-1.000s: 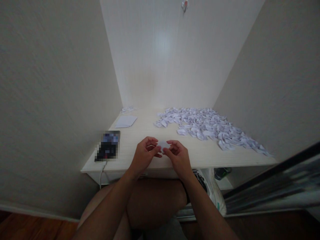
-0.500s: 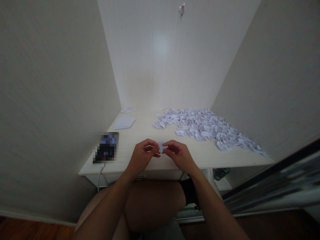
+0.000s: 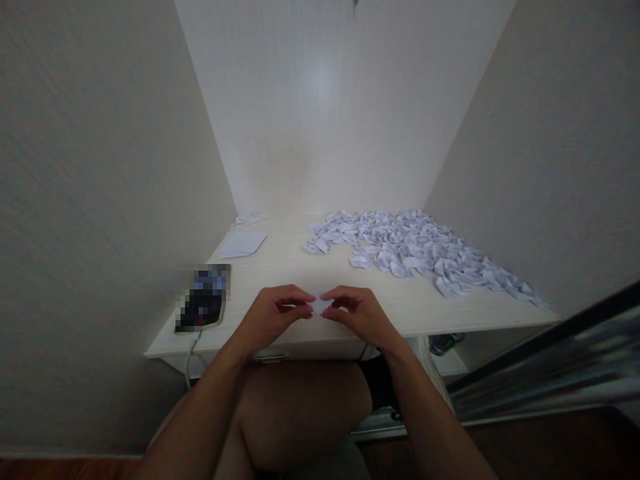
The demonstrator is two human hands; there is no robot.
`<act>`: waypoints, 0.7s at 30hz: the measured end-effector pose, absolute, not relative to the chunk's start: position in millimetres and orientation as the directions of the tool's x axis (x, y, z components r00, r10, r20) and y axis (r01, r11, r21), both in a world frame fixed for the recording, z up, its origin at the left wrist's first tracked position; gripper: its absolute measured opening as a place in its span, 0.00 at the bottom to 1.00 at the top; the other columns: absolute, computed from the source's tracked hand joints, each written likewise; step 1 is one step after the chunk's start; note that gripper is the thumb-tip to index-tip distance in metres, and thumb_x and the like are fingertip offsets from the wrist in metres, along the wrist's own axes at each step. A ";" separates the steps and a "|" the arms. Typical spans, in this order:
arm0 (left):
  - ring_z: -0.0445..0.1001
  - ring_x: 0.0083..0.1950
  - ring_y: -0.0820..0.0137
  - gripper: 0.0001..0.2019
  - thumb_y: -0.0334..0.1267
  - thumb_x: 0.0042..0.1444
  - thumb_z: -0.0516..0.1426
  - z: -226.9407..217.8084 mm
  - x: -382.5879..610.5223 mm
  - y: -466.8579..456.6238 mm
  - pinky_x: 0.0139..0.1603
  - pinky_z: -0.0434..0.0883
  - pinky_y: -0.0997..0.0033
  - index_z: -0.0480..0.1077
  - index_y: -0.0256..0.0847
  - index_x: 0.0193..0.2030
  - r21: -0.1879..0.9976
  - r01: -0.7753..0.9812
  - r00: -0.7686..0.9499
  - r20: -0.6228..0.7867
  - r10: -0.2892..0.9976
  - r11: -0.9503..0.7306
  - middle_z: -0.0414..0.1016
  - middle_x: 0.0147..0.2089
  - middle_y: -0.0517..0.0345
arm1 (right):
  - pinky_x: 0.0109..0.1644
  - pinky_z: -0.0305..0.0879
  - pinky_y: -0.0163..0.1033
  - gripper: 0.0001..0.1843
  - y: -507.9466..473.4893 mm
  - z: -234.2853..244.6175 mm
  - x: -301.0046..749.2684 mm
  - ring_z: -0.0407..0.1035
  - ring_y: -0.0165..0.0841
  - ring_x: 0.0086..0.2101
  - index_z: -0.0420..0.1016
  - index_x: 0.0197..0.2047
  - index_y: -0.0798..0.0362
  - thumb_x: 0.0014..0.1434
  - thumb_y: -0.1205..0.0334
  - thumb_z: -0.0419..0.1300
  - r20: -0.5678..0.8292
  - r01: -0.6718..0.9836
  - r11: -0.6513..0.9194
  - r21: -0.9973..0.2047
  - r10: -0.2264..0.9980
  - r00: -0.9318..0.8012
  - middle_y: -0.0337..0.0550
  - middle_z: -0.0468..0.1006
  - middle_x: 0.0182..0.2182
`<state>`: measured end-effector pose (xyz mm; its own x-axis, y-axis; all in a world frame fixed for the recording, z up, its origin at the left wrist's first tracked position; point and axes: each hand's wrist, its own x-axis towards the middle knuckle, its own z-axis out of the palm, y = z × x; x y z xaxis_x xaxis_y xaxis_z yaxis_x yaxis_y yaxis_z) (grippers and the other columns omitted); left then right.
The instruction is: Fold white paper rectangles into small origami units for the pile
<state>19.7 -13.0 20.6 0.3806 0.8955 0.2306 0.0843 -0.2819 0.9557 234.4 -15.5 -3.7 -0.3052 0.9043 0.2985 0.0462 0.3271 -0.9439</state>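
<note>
A small piece of folded white paper (image 3: 321, 306) is held between my two hands, over the front part of the white desk (image 3: 280, 270). My left hand (image 3: 277, 310) pinches its left side between thumb and fingers. On the opposite side, the thumb and fingers of my right hand (image 3: 357, 308) close on the paper too. The fingertips nearly meet and cover its edges, so its exact folds cannot be made out. Beyond my right hand spreads a large heap of small folded white papers (image 3: 400, 240).
A stack of flat white paper (image 3: 243, 245) lies at the left, with a few thin white strips (image 3: 249, 219) behind it. Nearer, a phone (image 3: 204, 297) rests with a white cable (image 3: 190, 360) plugged in. A dark can (image 3: 447, 343) sits on the shelf below the desk.
My left hand's fingers have drawn together into a firmer pinch, and more of the paper shows between the hands. The camera view has tilted slightly downward.
</note>
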 end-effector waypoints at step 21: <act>0.80 0.34 0.66 0.09 0.38 0.47 0.68 13.0 29.9 -13.7 0.36 0.77 0.69 0.81 0.41 0.37 0.951 0.112 0.308 0.241 0.920 -0.287 0.83 0.33 0.54 | 0.38 0.68 0.39 0.04 -22.0 -1.2 229.3 0.75 0.35 0.34 0.81 0.34 0.49 0.60 0.61 0.64 0.497 0.239 0.526 -0.816 0.850 -0.175 0.41 0.82 0.32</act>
